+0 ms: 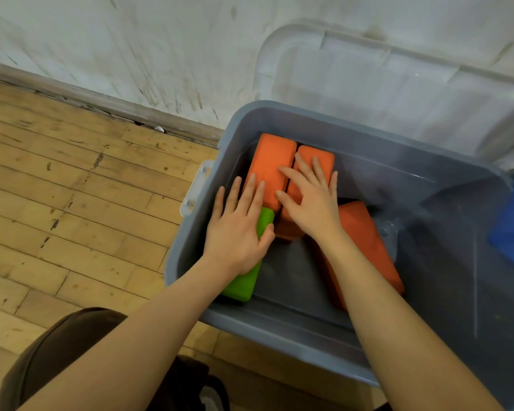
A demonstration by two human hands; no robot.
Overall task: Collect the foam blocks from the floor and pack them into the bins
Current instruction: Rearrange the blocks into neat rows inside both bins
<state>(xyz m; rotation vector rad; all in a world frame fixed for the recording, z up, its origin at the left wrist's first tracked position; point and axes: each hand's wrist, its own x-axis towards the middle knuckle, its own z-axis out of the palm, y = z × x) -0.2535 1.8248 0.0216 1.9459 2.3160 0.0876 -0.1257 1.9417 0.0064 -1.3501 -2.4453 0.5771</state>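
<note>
Flat, with fingers spread, the left hand (238, 229) is pressed on a green rectangular foam block (250, 277) and the right hand (309, 200) on two orange foam blocks (267, 167) inside the grey plastic bin (428, 292).

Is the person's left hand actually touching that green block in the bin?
Touching. The head view shows the left hand lying flat on the green block, thumb against its side, inside the grey bin.

Head camera looks steeply down, close over the bin (353, 137).
</note>
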